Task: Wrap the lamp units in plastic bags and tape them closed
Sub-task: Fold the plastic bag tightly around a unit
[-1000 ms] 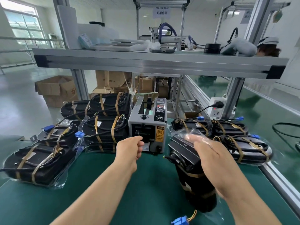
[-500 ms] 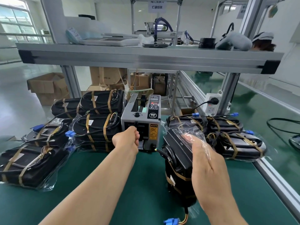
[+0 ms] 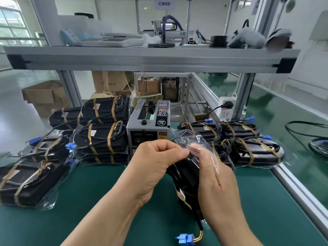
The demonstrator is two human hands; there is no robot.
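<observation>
Two hands meet at the top of one lamp (image 3: 184, 174). The left hand (image 3: 156, 162) has its fingers (image 3: 170, 148) curled and pinched tight, the tip of the pinch touching the bag (image 3: 193, 139) where it gathers over the lamp's upper end. We cannot make out whether a strip of tape sits in that pinch. The right hand (image 3: 218, 185) grips the lamp's upper part, with clear film draped over its fingers, and holds it tilted above the desk (image 3: 88, 219). The lamp's cable hangs down to a blue plug (image 3: 185, 239) near the front edge.

Change noted: half a second ago the left hand was at the mouth of the dispenser (image 3: 148, 128); it is now back at the lamp, just in front of that machine. The lamp has also come up and closer to us. We judge that a strip was fetched and that sealing the bag is the step in hand; the fold is not yet visibly taped.

Finished lamps (image 3: 101, 141), bagged and banded, are stacked left of the dispenser, and more (image 3: 257, 151) lie to its right. A metal shelf (image 3: 150, 57) spans the desk above.
</observation>
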